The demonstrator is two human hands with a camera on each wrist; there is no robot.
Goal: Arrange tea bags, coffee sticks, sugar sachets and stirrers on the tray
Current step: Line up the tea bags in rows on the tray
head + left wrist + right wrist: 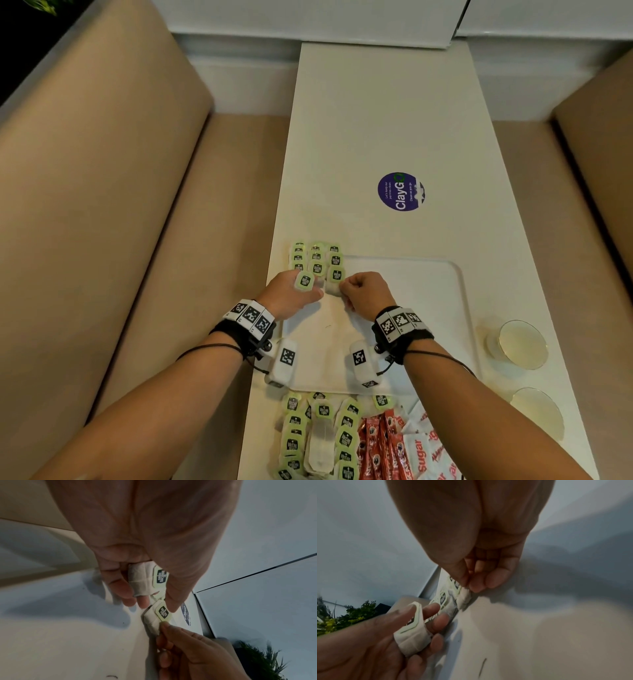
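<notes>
A white rectangular tray (442, 308) with rounded corners sits on a pale table. At its far left corner, neat rows of soft paper tea bags (317, 258) with green tags. The left hand (291, 296) curls round one tea bag (145, 580); the right hand (364, 291) pinches another (155, 619) beside the rows. Below the tray's near edge — loose tea bags, glossy red coffee sticks (380, 445), white sugar sachets (423, 448).
</notes>
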